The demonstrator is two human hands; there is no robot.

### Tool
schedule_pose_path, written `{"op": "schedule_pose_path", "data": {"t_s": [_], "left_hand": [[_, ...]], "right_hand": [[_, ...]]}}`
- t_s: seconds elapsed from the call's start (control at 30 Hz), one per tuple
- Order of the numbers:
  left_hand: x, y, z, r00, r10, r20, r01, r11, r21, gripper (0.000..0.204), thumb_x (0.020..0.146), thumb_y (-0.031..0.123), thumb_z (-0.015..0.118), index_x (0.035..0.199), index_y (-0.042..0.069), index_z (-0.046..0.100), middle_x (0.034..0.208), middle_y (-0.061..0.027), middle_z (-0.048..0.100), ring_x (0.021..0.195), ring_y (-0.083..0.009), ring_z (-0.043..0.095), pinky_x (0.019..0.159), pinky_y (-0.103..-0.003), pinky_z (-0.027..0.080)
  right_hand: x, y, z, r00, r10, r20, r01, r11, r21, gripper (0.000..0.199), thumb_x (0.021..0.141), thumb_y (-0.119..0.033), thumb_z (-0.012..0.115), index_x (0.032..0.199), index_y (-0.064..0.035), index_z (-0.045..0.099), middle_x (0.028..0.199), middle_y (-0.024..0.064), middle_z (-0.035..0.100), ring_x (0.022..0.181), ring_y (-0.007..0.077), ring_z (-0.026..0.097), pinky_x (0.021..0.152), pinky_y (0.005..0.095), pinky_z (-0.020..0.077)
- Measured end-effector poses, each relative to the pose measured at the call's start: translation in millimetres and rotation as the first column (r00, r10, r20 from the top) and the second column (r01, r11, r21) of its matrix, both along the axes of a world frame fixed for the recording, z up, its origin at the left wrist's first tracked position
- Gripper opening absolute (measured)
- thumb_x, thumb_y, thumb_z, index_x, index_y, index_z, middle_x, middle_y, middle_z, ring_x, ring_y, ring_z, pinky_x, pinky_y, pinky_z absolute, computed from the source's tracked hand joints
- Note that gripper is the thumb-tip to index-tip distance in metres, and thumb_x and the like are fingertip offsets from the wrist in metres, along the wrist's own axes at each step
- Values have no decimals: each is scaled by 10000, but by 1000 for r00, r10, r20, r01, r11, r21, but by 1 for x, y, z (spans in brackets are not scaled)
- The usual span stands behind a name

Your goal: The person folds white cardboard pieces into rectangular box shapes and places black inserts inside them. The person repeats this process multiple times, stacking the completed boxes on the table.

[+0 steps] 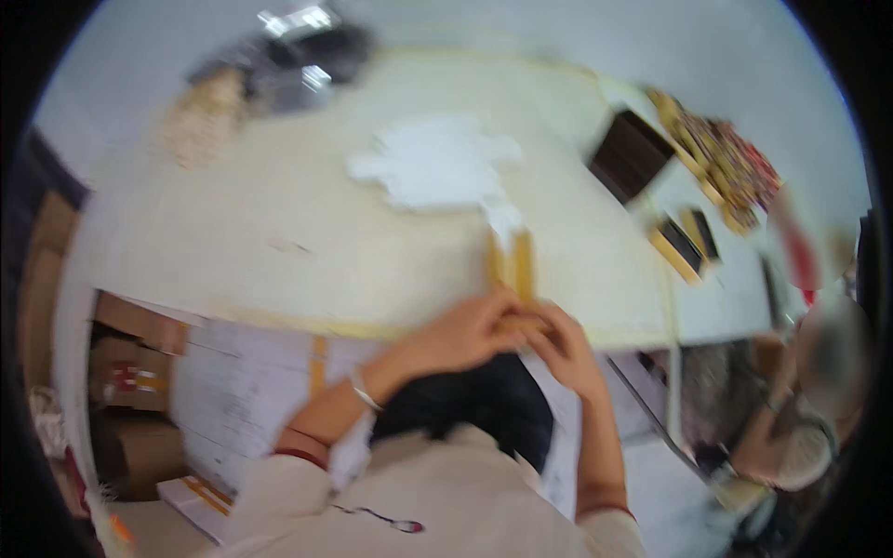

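The picture is blurred by motion. My left hand (pixel 465 335) and my right hand (pixel 563 349) meet at the near edge of a pale table (pixel 279 242). Together they grip the near end of a narrow yellow box (pixel 513 265) that lies lengthwise on the table, pointing away from me. A white sheet or wrapper (pixel 504 221) sticks out at its far end. A bracelet shows on my left wrist.
A heap of white sheets (pixel 437 167) lies mid-table. Dark open boxes (pixel 631 153) and yellow-edged boxes (pixel 684 244) sit at right, with a pile of colourful packets (pixel 726 163). Another person (pixel 809 409) sits at lower right. Cardboard boxes (pixel 130 372) stand under the table at left.
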State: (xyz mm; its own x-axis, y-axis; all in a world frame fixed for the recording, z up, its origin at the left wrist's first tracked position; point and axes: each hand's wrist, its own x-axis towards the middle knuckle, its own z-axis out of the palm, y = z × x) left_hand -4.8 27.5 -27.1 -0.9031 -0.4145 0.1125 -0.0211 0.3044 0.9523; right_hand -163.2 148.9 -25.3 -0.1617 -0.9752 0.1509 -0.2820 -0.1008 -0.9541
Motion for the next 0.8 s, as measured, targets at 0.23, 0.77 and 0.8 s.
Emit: {"op": "schedule_pose_path", "data": {"t_s": [0.23,0.77,0.8], "left_hand": [[12,3,1,985,171,-9,-170,968,-186,389,911,158,622,1237,55,436,1037,-76,569,838,-150,544,746,-311,472],[12,32,-5,879,389,-277,-466,574,-673,129,736,164,744,836,94,699,985,-67,613,850,-283,592,699,-386,509],[12,28,-6,869,385,-311,-483,526,-700,128,731,136,720,847,96,684,906,-59,618,816,-269,590,668,-372,500]], "right_hand": [[25,-4,-18,955,-284,88,295,939,-176,331,878,1,594,1181,-35,468,746,73,545,646,125,505,573,265,421],[3,2,-2,547,-145,-825,-157,950,-271,358,715,-82,574,1068,-32,602,1022,107,577,911,282,558,791,370,445],[5,-4,-4,549,-121,-827,-169,953,-252,307,711,-68,579,1016,-47,603,972,93,568,895,272,558,752,366,437]]}}
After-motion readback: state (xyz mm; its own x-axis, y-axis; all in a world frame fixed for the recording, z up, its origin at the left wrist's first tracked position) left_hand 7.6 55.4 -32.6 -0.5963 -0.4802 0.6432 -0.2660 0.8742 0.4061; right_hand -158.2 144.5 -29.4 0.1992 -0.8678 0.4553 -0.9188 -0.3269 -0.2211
